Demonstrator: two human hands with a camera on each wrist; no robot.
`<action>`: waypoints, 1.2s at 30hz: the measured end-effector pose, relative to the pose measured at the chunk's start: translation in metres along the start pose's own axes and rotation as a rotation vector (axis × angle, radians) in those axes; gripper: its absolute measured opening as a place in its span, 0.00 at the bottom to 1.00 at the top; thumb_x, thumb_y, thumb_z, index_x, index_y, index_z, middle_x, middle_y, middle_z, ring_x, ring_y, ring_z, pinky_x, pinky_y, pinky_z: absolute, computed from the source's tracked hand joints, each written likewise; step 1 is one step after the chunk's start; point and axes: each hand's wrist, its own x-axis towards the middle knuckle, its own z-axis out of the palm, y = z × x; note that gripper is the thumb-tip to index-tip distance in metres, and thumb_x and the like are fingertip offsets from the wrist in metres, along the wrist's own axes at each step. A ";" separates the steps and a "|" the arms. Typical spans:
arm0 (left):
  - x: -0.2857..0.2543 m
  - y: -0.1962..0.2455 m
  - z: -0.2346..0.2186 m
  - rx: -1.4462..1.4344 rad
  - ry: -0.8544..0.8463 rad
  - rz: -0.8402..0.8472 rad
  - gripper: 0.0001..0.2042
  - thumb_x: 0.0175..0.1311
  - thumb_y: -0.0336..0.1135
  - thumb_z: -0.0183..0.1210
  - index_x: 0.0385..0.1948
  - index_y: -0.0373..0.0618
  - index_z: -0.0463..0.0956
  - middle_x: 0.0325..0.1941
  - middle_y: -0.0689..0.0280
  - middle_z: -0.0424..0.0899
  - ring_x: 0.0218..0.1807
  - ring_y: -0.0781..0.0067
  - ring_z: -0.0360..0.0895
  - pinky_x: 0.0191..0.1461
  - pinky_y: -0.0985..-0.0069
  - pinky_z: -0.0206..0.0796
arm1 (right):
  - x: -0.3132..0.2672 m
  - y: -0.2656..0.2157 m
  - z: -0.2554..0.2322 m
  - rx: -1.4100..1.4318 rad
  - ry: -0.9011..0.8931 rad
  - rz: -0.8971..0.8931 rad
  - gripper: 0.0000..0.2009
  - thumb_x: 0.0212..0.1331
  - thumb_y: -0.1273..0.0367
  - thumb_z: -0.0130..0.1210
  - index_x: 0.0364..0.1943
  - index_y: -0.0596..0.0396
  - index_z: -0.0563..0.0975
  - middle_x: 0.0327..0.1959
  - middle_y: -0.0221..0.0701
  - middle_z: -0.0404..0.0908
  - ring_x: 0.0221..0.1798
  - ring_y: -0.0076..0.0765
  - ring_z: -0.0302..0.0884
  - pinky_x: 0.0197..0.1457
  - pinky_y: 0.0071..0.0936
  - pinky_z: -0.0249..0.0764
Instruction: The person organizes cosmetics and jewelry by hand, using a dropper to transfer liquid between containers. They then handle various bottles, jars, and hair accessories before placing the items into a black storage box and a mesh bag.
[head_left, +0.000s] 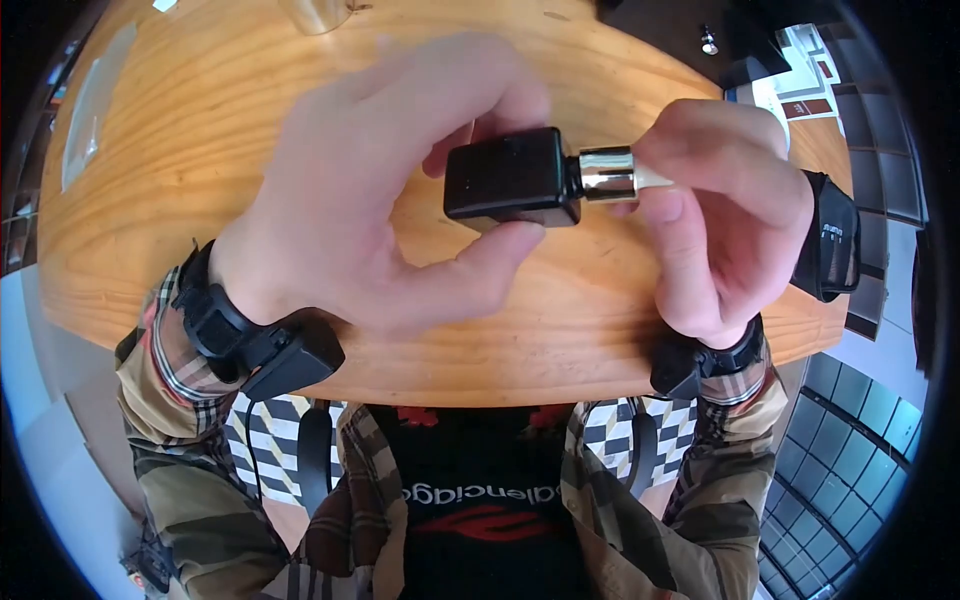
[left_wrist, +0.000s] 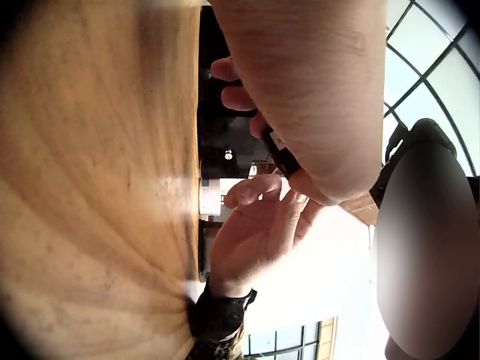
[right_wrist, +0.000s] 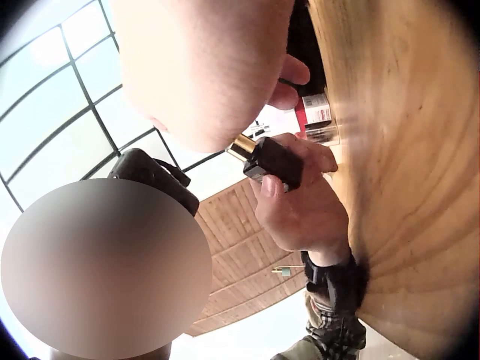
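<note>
A small black rectangular dropper bottle [head_left: 503, 180] is held sideways above the wooden table, with its neck toward the right. My left hand [head_left: 350, 190] grips its body, thumb on the near edge and fingers behind the far side. The shiny gold collar [head_left: 608, 174] sits at the neck, and a pale bulb [head_left: 652, 179] sticks out past it. My right hand [head_left: 735, 200] pinches that bulb between thumb and fingers. In the right wrist view, the bottle [right_wrist: 276, 163] and gold collar [right_wrist: 241, 147] show beyond the right hand, whose fingertips are partly hidden.
The wooden table [head_left: 580, 330] curves around in front of me. A clear plastic sheet [head_left: 95, 115] lies at its left, and a glass [head_left: 318, 14] stands at the far edge. Boxes [head_left: 805, 75] and a black item [head_left: 828, 238] are at the right.
</note>
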 end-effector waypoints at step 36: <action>0.000 0.001 0.002 0.028 0.007 -0.014 0.20 0.52 0.39 0.68 0.41 0.37 0.73 0.32 0.63 0.73 0.31 0.70 0.69 0.36 0.76 0.63 | -0.001 -0.002 0.001 -0.041 0.105 -0.017 0.09 0.67 0.79 0.58 0.48 0.63 0.74 0.48 0.49 0.79 0.37 0.30 0.80 0.35 0.20 0.80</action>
